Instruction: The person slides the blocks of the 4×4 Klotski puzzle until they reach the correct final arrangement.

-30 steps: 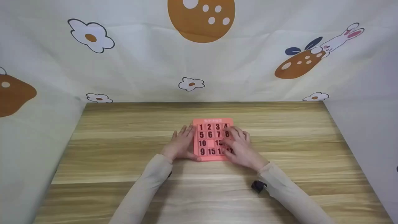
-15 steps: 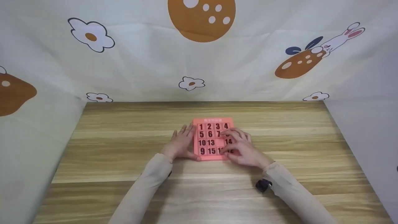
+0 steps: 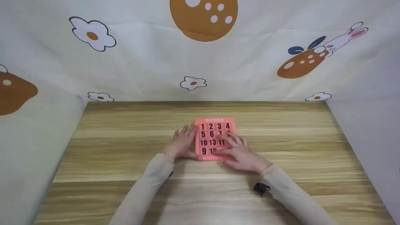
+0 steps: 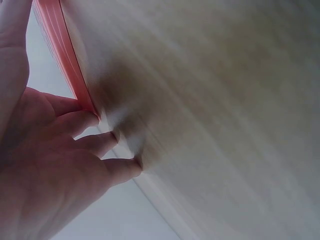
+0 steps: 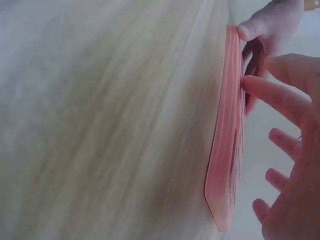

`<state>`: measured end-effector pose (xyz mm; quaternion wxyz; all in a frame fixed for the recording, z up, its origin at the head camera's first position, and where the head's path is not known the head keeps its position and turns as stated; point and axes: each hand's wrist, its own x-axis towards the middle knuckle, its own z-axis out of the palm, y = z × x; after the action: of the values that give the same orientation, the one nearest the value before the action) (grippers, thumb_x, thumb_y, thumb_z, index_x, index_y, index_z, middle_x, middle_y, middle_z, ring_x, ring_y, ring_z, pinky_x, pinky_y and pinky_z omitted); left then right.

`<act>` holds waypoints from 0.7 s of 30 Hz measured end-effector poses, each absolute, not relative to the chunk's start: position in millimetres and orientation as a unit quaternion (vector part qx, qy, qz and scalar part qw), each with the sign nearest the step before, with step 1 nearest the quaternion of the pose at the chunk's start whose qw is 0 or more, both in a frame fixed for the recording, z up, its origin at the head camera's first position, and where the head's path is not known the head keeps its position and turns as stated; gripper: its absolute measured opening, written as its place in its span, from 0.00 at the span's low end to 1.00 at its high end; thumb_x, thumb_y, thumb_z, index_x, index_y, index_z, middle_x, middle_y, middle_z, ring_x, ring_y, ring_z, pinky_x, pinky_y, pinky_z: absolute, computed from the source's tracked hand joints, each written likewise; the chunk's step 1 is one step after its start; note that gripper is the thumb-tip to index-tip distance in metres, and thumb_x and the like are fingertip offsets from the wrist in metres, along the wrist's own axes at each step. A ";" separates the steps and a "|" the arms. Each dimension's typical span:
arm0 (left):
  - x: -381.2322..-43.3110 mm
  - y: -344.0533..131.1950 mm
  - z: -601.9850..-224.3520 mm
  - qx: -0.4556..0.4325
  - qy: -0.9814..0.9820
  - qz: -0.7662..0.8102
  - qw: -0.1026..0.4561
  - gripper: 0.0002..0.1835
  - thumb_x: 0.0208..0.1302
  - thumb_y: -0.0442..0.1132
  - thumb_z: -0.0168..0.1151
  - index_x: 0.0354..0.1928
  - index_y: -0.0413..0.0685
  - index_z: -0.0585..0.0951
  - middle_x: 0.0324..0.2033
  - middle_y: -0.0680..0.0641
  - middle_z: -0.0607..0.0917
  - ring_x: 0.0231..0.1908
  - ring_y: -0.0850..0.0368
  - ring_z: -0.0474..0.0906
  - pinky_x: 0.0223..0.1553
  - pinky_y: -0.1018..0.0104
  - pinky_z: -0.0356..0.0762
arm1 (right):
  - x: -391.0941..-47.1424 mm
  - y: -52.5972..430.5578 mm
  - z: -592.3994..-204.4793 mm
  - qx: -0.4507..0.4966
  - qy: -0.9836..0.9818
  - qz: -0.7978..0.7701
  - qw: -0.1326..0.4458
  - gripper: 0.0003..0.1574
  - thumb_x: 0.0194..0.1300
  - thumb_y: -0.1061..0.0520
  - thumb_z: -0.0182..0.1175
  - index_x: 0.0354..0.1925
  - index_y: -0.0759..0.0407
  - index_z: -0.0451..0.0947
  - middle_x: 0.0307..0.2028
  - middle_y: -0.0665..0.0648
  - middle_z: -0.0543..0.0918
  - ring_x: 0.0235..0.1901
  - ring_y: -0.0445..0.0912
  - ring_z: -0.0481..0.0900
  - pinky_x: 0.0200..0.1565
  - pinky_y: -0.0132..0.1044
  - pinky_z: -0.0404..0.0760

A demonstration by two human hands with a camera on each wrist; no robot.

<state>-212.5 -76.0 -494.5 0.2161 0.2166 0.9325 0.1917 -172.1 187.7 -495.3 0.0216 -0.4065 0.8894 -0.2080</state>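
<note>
A pink number slide puzzle (image 3: 214,158) lies flat on the wooden table, its tiles printed with black numerals. Along its left side rests my left hand (image 3: 181,145), thumb on the near left corner and the other fingers stretched along the edge. In the left wrist view, several of its fingertips (image 4: 135,165) touch down beside the puzzle's corner. My right hand (image 3: 245,156) reaches over the lower right tiles, and one fingertip (image 5: 248,82) meets the puzzle's face in the right wrist view. The third row reads 10, 13, 11; the right hand partly hides tiles further right and below.
Wood-grain table (image 3: 125,125) surrounds the puzzle. A pale cloth (image 3: 150,56) printed with flowers and carrots hangs behind it, and pale walls (image 3: 359,131) stand at both sides. A small black device (image 3: 262,188) sits at the right wrist.
Tile 13 has slid left in the third row. Tile 11 has moved up from the bottom row beside it. My right hand shifted over these tiles; the left stayed put.
</note>
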 end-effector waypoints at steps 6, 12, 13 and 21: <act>-212.4 -75.7 -494.5 0.213 0.932 0.194 0.218 0.69 0.43 0.61 0.75 0.76 0.41 0.40 0.75 0.41 0.38 0.73 0.41 0.33 0.69 0.42 0.32 | -173.7 190.1 -491.7 -0.371 0.905 -0.208 -0.025 0.09 0.61 0.53 0.63 0.39 0.50 0.87 0.64 0.62 0.68 0.67 0.63 0.54 0.62 0.64 0.50; -212.7 -76.1 -493.8 0.211 0.933 0.195 0.216 0.69 0.43 0.62 0.75 0.76 0.40 0.41 0.75 0.41 0.39 0.73 0.41 0.33 0.69 0.41 0.32 | -180.7 180.5 -494.4 -0.366 0.909 -0.198 0.005 0.23 0.65 0.50 0.61 0.57 0.52 0.80 0.70 0.63 0.60 0.68 0.63 0.51 0.62 0.64 0.51; -212.9 -75.9 -493.9 0.212 0.933 0.194 0.216 0.69 0.43 0.62 0.75 0.76 0.40 0.41 0.75 0.41 0.39 0.73 0.41 0.34 0.69 0.41 0.32 | -182.2 178.6 -495.1 -0.366 0.910 -0.194 0.010 0.25 0.65 0.49 0.60 0.60 0.52 0.78 0.70 0.63 0.59 0.68 0.63 0.51 0.62 0.63 0.51; -213.4 -76.3 -494.6 0.207 0.932 0.194 0.223 0.70 0.43 0.63 0.75 0.76 0.41 0.40 0.75 0.41 0.38 0.73 0.42 0.32 0.69 0.42 0.30 | -183.2 177.6 -498.0 -0.384 0.904 -0.185 0.020 0.24 0.65 0.48 0.60 0.58 0.50 0.79 0.71 0.63 0.57 0.69 0.64 0.48 0.62 0.65 0.51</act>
<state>-213.4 -76.3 -494.6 0.2231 0.2072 0.9325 0.1943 -183.2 177.6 -498.0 0.0199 -0.3837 0.9044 -0.1854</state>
